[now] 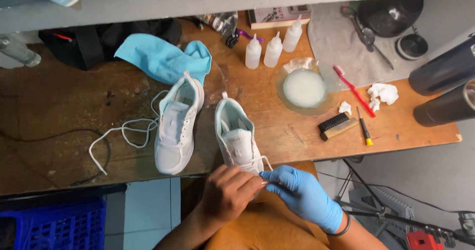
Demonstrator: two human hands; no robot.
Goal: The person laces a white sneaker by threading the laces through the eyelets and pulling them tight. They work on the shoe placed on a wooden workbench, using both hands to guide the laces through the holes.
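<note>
Left hand (228, 190) bare, right hand (302, 193) in blue glove; both grips pinched on white lace (263, 162) of right sneaker (237, 138) at counter (59, 106) edge. 2nd sneaker (178, 126) just beside, unlaced.

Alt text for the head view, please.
Bare left hand and blue-gloved right hand work the lace of a white sneaker at the wooden table edge. A second sneaker, unlaced, lies left; squeeze bottles and brushes behind.
</note>
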